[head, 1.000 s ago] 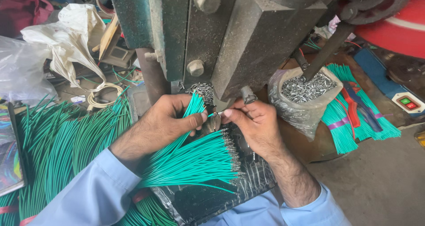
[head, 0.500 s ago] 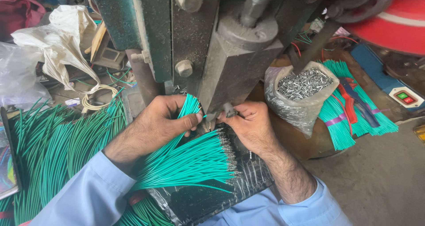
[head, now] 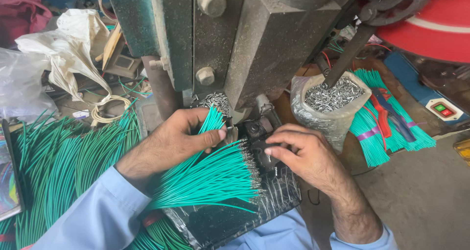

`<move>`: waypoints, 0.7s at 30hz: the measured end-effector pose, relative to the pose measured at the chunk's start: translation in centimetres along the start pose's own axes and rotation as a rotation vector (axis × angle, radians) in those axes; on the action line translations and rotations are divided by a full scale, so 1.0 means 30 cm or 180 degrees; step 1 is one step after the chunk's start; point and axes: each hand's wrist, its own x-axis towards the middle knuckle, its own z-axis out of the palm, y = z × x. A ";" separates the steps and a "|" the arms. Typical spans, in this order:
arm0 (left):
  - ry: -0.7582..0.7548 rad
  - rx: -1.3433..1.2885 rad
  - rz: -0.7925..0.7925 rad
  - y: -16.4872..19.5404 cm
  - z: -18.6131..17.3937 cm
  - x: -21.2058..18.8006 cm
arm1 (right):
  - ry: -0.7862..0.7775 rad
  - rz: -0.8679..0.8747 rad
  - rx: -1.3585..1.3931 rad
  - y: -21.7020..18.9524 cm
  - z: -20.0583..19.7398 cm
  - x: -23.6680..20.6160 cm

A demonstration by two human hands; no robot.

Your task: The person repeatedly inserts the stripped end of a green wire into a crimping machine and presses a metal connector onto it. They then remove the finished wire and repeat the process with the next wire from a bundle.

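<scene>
Left hand (head: 181, 135) pinches a small bunch of green wires (head: 211, 122) at the press (head: 254, 44); right hand (head: 298, 154), grip empty, rests fingertips on the crimped wire pile (head: 215, 179).

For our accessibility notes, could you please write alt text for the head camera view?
A person's left hand pinches a few green wires at the base of a grey metal press, while the right hand rests beside a fan of terminal-tipped green wires. A bag of small metal terminals stands right.
</scene>
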 end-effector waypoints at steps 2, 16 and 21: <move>-0.0036 -0.0048 0.0096 -0.002 -0.003 0.001 | -0.0031 -0.0148 -0.0529 0.003 -0.011 -0.013; -0.0171 -0.0241 0.0337 -0.034 -0.007 0.016 | 0.0534 -0.0121 0.1820 0.083 0.135 0.080; -0.0016 -0.0210 0.0219 -0.035 -0.006 0.018 | 0.0450 -0.0467 0.2163 0.060 0.193 0.118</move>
